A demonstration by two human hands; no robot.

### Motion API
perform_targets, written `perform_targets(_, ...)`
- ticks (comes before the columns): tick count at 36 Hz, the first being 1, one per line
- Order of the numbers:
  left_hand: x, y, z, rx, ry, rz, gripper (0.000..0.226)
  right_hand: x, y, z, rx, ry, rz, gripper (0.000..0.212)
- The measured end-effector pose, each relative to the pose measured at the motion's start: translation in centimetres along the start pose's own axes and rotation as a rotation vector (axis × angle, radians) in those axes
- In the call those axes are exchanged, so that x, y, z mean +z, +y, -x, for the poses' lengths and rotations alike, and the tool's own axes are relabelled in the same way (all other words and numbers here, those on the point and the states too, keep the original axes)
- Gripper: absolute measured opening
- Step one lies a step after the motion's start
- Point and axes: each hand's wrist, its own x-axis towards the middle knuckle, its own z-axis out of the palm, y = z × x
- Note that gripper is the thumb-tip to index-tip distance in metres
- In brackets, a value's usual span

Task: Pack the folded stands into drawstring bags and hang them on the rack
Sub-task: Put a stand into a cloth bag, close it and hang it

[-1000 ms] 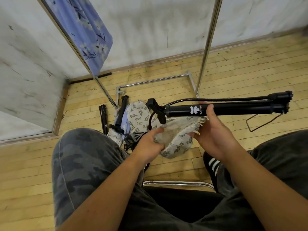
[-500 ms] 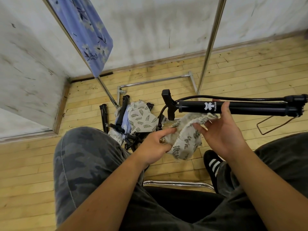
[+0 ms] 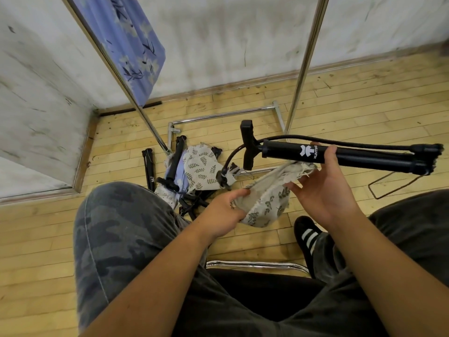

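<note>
The step in hand looks like opening the bag so the stand can go in. The right hand [image 3: 323,188] carries the folded stand [image 3: 359,159] level in the air, its grip closed with the thumb over the tube and the fingers beneath. Those fingers also touch the frayed mouth of the drawstring bag [image 3: 264,203], which hangs just below the stand. The left hand [image 3: 223,210] has its grip closed on the bag's other side, under the stand's head end. To do this well, I judge the left hand should spread the mouth wide and turn it toward one end of the stand. The loose black cable [image 3: 286,137] arching above the stand should be kept tucked in so it does not snag the hem. Spare stands and bags lie in a pile on the floor [image 3: 194,171], beyond the stand's head end. Against a second ago, the stand has shifted rightward and the bag is drawn out longer between the hands.
</note>
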Motion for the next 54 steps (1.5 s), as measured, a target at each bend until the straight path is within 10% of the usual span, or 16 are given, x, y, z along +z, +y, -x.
perform_targets(36, -1.4, 0.2, -0.5, 0.002, 0.353, 0.056, 0.031, -0.6, -1.0, -0.4, -0.046, 0.184, -0.091, 0.059)
perform_targets(54, -0.9, 0.9, 0.5, 0.132, 0.271, -0.041, 0.046, -0.7, -1.4, -0.4, 0.026, 0.071, -0.170, 0.074)
